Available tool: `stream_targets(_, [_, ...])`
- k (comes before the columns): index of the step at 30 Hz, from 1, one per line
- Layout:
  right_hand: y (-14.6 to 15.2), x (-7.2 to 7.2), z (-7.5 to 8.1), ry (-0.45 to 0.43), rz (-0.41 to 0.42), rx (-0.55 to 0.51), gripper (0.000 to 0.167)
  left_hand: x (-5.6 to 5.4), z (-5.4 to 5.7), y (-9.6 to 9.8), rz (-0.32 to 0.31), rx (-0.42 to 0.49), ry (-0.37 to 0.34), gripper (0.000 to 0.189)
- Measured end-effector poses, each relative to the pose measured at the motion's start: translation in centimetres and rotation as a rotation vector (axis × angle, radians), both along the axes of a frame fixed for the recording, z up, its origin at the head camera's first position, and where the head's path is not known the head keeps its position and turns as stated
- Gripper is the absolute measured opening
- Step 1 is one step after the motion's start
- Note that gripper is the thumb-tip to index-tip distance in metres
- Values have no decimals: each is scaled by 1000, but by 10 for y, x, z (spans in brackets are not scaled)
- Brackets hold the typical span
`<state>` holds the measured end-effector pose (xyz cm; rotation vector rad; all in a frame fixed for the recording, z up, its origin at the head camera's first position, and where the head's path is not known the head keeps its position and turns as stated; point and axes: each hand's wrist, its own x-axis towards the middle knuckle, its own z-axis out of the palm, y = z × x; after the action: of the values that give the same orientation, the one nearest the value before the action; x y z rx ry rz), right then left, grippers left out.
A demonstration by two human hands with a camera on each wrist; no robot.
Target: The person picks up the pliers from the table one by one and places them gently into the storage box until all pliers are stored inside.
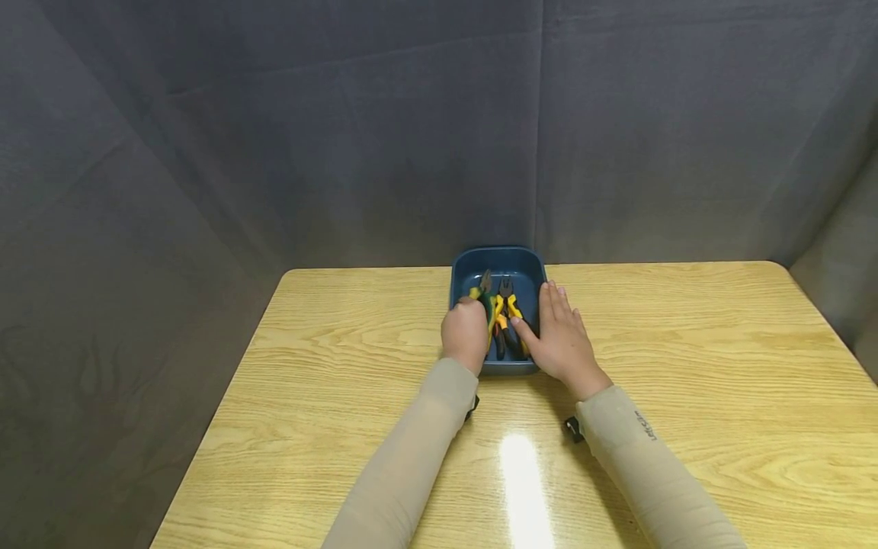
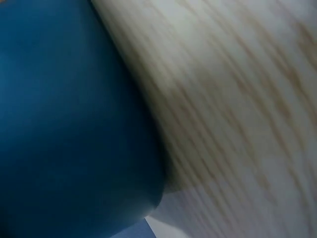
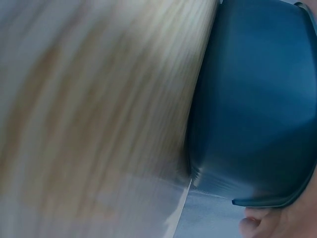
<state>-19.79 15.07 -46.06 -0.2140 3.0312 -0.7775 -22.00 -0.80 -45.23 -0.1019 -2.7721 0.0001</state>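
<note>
A deep blue plastic bin stands at the table's far edge with pliers inside. My left hand, at the bin's left side, grips pliers with green and yellow handles, their metal head pointing away from me. Right beside these lie pliers with yellow and black handles, head also toward the back. Along the bin's right rim rests my right hand, fingers straight and thumb reaching over the inside. In the right wrist view, its fingertips show by the rim. The left wrist view has only the bin's outer wall and the tabletop.
The bin sits on a light wood-grain table. Grey cloth hangs directly behind the table and on both sides. A bright light reflection lies on the wood between the forearms.
</note>
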Motion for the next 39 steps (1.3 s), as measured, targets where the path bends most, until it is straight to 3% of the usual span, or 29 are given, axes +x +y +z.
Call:
stream_targets(4, [0, 1, 1, -3, 5, -5, 89, 1, 0, 1, 11, -33, 29, 17])
stream_targets(9, [1, 1, 1, -6, 9, -8, 90, 2, 0, 2, 22, -35, 11, 24])
stream_targets(18, [1, -1, -1, -2, 10, -3, 90, 3, -1, 1, 27, 27, 24, 30])
stream_targets(26, [2, 0, -1, 0, 11, -3, 90, 4, -1, 1, 6, 82, 2, 34])
stream_targets(32, [2, -1, -2, 6, 14, -11, 90, 5, -1, -1, -38, 139, 33, 35])
stream_targets(39, [1, 0, -1, 6, 10, -11, 89, 6, -2, -2, -58, 125, 40, 36])
